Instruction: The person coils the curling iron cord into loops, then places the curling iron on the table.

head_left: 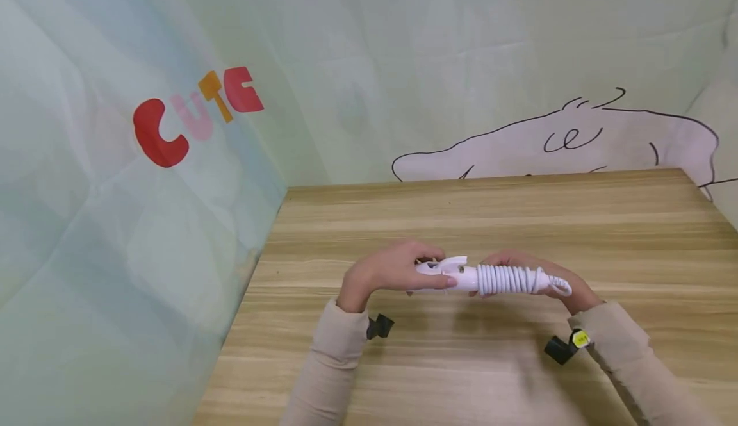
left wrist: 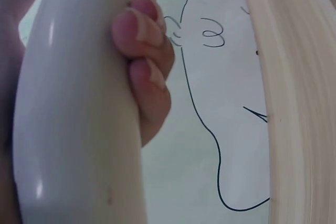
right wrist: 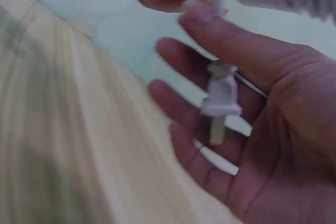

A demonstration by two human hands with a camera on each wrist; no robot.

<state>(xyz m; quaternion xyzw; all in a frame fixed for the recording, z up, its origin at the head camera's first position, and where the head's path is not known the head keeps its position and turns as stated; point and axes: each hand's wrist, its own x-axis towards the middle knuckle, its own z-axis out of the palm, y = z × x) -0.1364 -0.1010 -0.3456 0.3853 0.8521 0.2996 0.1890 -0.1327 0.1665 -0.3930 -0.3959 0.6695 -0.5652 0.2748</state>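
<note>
A white curling iron point(head_left: 469, 278) is held level above the table, a pale cord point(head_left: 507, 280) wound in many turns around its right part. My left hand point(head_left: 398, 267) grips its left end; in the left wrist view fingertips point(left wrist: 142, 30) curl against the smooth white body point(left wrist: 79, 103). Behind the wound part is my right hand point(head_left: 521, 261), mostly hidden from above. In the right wrist view, the right hand point(right wrist: 273, 108) has its thumb and index finger pinching the loose cord end, while a two-pin plug point(right wrist: 221, 95) hangs before its loosely bent other fingers.
A wood-grain table point(head_left: 357, 221) lies below both hands. Fabric walls rise at its back and left, one with coloured letters point(head_left: 161, 134), the other with a line drawing point(head_left: 571, 141). Black camera mounts point(head_left: 560, 349) stick out from the wrists.
</note>
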